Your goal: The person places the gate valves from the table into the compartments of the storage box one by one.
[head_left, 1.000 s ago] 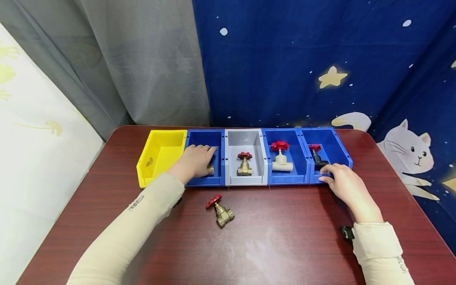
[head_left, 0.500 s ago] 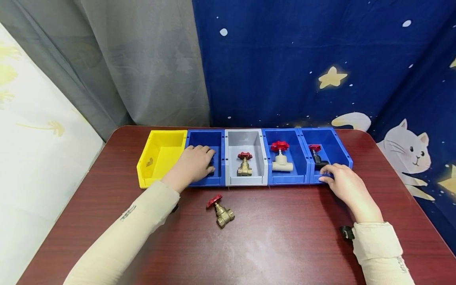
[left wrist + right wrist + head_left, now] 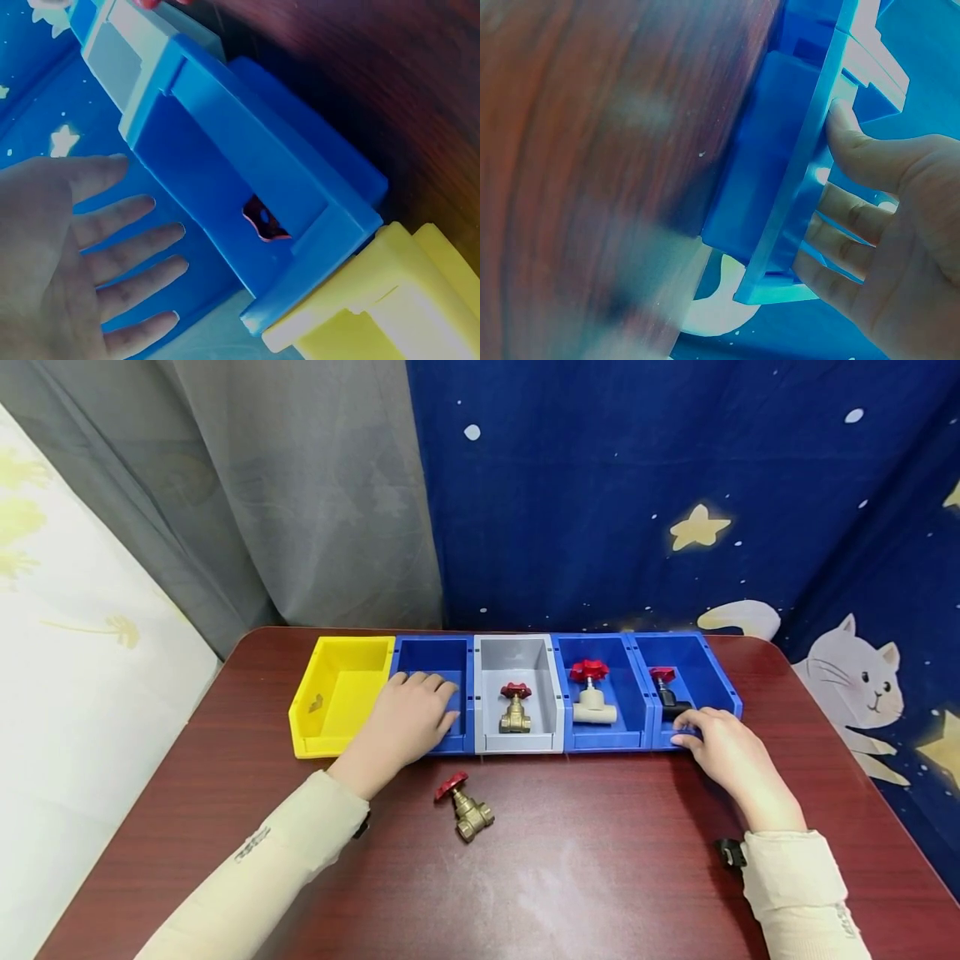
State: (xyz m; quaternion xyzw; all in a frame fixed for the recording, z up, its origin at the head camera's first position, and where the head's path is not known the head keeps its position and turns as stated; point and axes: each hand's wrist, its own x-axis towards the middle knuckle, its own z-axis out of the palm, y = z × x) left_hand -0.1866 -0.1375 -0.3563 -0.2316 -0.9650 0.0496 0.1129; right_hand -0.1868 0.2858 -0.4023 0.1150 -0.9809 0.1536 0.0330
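My left hand (image 3: 411, 712) hovers over the near part of the second bin from the left, a blue bin (image 3: 431, 652). In the left wrist view its fingers (image 3: 142, 244) are spread and hold nothing, and a red handwheel (image 3: 264, 219) shows inside that bin. At the rightmost blue bin (image 3: 686, 652), my right hand (image 3: 723, 752) rests over the front edge. Its thumb (image 3: 844, 120) touches the rim while the other fingers reach inside, loosely extended. Close to those fingertips lies a black tee-shaped valve (image 3: 675, 708) with a red handwheel.
A brass gate valve (image 3: 470, 814) lies on the dark red table (image 3: 600, 860) before the bins. Another brass valve (image 3: 515, 714) stands in the grey bin (image 3: 517, 652). A cream plastic valve (image 3: 594, 708) sits in the blue bin beside it. The yellow bin (image 3: 352, 668) is leftmost.
My left hand has drawn back slightly toward the near side; the brass piece seen under it earlier is now hidden in the head view. My right hand has stayed in place.
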